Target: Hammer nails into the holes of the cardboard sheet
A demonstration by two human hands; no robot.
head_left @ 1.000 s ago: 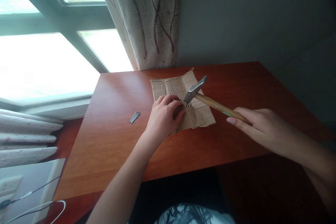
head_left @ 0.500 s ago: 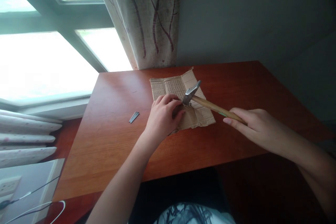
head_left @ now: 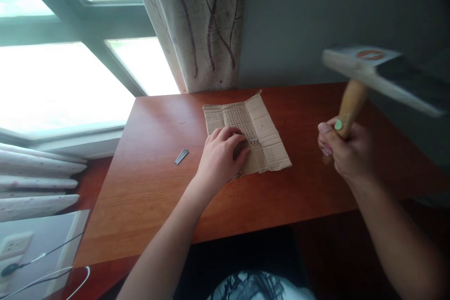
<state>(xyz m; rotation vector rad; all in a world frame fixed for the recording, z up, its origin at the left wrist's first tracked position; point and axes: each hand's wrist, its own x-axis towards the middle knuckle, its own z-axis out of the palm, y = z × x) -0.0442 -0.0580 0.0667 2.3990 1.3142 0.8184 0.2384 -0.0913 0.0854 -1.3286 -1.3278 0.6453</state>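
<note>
**A hammer (head_left: 367, 72) raised, cardboard (head_left: 263, 119) steadied**

The brown wooden surface (head_left: 154, 197) forms the base of the arrangement. On it lies the creased cardboard, a far corner turned up, with rows of dark dots (head_left: 239, 119), apparently holes, near its middle. The hammer is in the air to the right of the cardboard, well apart from it, its head blurred. The handle's long axis slants upward and to the right; the head lies crosswise, blunt end pointing left, tapered end right. The right hand (head_left: 348, 154) grips the handle, fingers wrapped round it. The left hand (head_left: 221, 150) rests on the cardboard, fingers curled; whether it pinches anything cannot be told. To its left lie several loose nails (head_left: 182, 156); just beside its fingertips is a short row of small metal pieces (head_left: 253, 140), probably nails. The step in hand appears to be hammering; from this pose, a blow calls for the blunt end aimed at that row, clear of the left fingertips.
</note>
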